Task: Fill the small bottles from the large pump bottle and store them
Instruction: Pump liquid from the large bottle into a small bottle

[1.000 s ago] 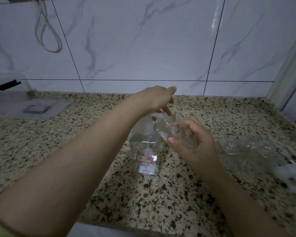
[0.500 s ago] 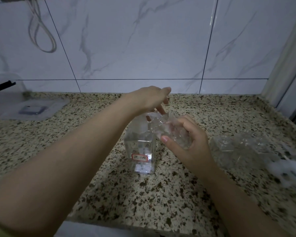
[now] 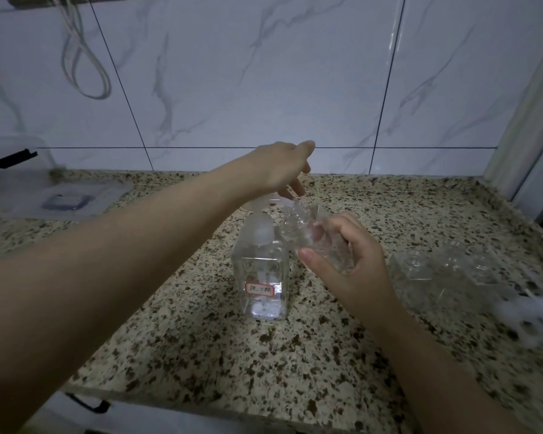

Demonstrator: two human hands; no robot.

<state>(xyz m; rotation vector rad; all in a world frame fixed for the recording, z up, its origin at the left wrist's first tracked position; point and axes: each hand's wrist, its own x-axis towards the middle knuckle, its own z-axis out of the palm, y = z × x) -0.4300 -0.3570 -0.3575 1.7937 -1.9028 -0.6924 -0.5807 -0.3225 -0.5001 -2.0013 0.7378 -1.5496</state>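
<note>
I see a square clear-plastic pump bottle with a red-edged label standing on the speckled granite counter. My left hand reaches over its top, fingers bent down onto the pump head; I cannot tell whether they grip it or only press. My right hand curls thumb and fingers round a small clear bottle, tilted with its threaded neck at the spout. More small clear bottles stand near, to the right.
</note>
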